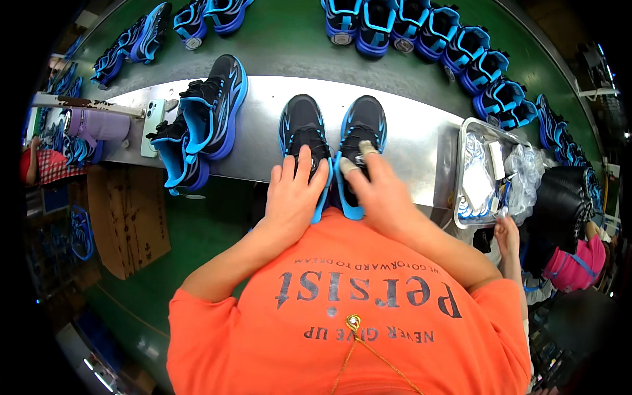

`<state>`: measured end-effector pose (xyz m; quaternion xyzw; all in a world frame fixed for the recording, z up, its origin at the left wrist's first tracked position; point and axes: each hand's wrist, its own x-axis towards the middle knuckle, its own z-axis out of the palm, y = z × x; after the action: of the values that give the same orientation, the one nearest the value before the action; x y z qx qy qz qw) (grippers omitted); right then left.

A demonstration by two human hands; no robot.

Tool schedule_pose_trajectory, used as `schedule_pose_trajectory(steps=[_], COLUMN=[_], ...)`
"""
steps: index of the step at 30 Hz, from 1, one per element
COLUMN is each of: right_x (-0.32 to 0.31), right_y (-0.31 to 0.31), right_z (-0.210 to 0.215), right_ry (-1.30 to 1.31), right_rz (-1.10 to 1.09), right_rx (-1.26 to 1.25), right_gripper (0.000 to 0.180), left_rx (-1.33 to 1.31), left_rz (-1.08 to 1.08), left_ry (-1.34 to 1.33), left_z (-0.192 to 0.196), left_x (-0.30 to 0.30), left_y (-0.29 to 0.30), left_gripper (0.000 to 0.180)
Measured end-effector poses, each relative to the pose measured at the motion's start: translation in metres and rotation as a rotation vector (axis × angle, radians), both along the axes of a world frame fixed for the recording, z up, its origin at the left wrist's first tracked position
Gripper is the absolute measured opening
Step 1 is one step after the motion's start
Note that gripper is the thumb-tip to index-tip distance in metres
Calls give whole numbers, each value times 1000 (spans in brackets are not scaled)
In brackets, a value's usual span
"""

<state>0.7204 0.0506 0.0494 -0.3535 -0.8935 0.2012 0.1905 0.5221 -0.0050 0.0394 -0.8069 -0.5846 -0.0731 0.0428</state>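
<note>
far-left belt shoes: about four blue-black sneakers [135, 43] on the green belt [283, 36], far left; more at the rim, too blurred to count
purple bottle: one [99, 124], lying at the left end of the metal table [408, 131]
phone: one [152, 126], flat on the table, just right of the bottle
cardboard box: one [128, 220], on the floor, near left, below the table edge
stacked pair: two sneakers [201, 122], left part of the table, leaning on each other, well apart from the hands
left shoe: one black-blue sneaker [301, 125], centre of the table, toe pointing far, heel at the near edge
left hand [294, 197]: fingers spread and laid over the left shoe's heel and collar, pressing down, loose hold, not a closed fist
right shoe: one matching sneaker [363, 122], just beside the left shoe, sides nearly touching, toe far
right hand [378, 194]: on the right shoe's tongue and collar, fingertips taped, thumb and forefinger pinched at the lace area; cannot tell what exactly is pinched
far-right belt shoes: about nine sneakers [461, 49] in a row on the belt, curving far right
tray: one metal tray [461, 171], right end of the table, holding white packets and plastic bags
other person's hand: one [507, 232], at the tray's near edge, next to a pink sleeve
</note>
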Motion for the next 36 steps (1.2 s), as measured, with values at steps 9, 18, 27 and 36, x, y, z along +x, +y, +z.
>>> schedule_pose_trajectory(steps=[9, 18, 27, 36], right_x=[24, 14, 15, 24], right_y=[10, -1, 28, 42], right_z=[13, -15, -10, 1], right_ry=[241, 216, 163, 66], right_rz=[24, -113, -96, -100], right_rx=[-461, -16, -91, -255], right_gripper=[52, 35, 17, 24], left_rx=[-271, -607, -266, -222], left_rz=[-44, 177, -53, -124], left_ry=[-282, -888, -450, -215], left_z=[37, 33, 29, 31], left_x=[-8, -33, -5, 7], left_y=[20, 54, 40, 47], left_gripper=[34, 21, 13, 3])
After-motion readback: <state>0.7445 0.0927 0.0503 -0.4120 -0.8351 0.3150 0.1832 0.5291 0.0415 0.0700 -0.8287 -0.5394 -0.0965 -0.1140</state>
